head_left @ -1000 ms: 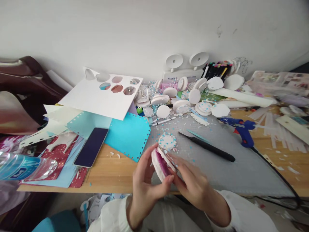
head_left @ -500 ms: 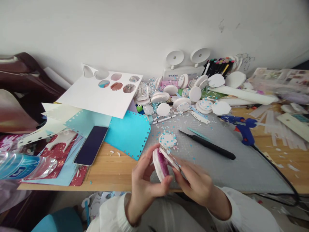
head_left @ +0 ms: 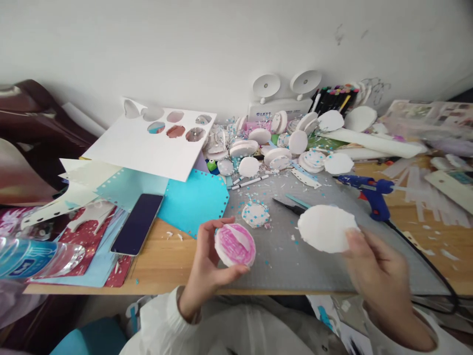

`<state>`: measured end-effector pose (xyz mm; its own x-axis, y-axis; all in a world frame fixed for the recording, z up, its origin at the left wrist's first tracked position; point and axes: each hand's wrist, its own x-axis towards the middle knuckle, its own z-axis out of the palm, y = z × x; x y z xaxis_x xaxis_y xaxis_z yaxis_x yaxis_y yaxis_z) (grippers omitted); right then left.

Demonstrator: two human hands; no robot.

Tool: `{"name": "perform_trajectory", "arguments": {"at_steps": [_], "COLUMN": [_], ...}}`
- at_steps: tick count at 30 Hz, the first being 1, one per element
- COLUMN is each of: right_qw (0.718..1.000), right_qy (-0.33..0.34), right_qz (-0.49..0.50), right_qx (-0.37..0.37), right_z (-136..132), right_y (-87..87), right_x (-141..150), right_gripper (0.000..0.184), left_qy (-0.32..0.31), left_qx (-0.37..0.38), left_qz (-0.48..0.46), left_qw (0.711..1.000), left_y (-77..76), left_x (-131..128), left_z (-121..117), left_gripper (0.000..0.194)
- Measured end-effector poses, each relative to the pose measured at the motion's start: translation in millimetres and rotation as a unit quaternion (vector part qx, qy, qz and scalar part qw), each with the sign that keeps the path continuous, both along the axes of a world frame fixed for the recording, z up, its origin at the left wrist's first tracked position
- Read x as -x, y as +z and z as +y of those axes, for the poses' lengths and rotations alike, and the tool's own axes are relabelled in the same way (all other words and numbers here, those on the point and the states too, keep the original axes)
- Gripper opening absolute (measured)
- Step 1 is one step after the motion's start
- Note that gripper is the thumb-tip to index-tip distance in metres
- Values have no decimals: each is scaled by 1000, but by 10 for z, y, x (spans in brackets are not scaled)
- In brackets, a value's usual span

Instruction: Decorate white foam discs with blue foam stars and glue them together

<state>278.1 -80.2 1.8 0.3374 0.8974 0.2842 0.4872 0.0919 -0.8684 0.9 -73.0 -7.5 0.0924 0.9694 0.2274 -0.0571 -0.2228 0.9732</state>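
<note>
Between thumb and fingers, my left hand [head_left: 210, 268] grips a round white disc with a pink coloured face [head_left: 235, 245], tilted up toward me. Off to the right, my right hand [head_left: 380, 266] pinches a white paper circle [head_left: 327, 228] by its right edge. The circle hangs over the grey cutting mat [head_left: 281, 266] and hides part of a black pen-like tool with a pointed tip [head_left: 290, 205]. Just beyond the pink disc, a small white disc dotted with blue bits [head_left: 255, 213] lies on the mat.
Many white discs [head_left: 249, 166] are heaped at the back. A blue glue gun [head_left: 369, 190] with a trailing cord lies at the right. On the left are a phone [head_left: 137, 224], turquoise paper [head_left: 195, 202], a white sheet with cut-out holes [head_left: 148, 148] and a water bottle [head_left: 40, 256].
My hands have moved apart. The white paper circle has come away from the pink-faced disc and moved right in my right hand; the disc has turned its pink face toward me.
</note>
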Motion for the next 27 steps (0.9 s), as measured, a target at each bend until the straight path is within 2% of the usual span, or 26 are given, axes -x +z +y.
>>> {"name": "perform_trajectory", "arguments": {"at_steps": [2, 4, 6, 10, 13, 14, 16, 18, 19, 22, 24, 27], "right_qw": [998, 990, 979, 954, 936, 929, 909, 891, 884, 884, 911, 965], "right_qy": [55, 126, 191, 276, 326, 351, 402, 442, 454, 442, 386, 251], "right_qz": [15, 4, -6, 25, 16, 10, 9, 16, 26, 77, 72, -60], "right_qx": [33, 55, 67, 117, 128, 121, 106, 99, 104, 130, 123, 37], "right_z": [-28, -46, -54, -82, -129, -146, -175, -192, -195, -182, -152, -60], "right_y": [4, 23, 35, 12, 10, 22, 58, 96, 108, 95, 47, -49], "right_x": [5, 32, 73, 234, 466, 556, 723, 829, 846, 743, 570, 239], "right_gripper": [24, 26, 31, 35, 35, 35, 37, 38, 39, 36, 31, 19], "left_qy": [-40, -71, -64, -13, -57, -79, -97, -73, -53, -12, -7, -49], "left_qx": [-9, -32, -73, -162, -178, -181, -186, -189, -190, -171, -125, 21], "left_qz": [77, 181, 266, 337, 328, 323, 313, 297, 289, 287, 303, 361], "left_qw": [996, 980, 959, 927, 926, 925, 926, 933, 937, 942, 945, 931], "left_y": [-77, -124, -124, 7, 157, 205, 286, 348, 374, 446, 488, 479], "left_x": [-72, -102, -80, 39, 63, 50, 13, 5, 28, 259, 544, 1078], "left_z": [43, 87, 112, 15, -166, -223, -303, -330, -328, -319, -364, -562], "left_gripper": [75, 83, 93, 105, 108, 103, 74, 37, 25, 15, 14, 8]}}
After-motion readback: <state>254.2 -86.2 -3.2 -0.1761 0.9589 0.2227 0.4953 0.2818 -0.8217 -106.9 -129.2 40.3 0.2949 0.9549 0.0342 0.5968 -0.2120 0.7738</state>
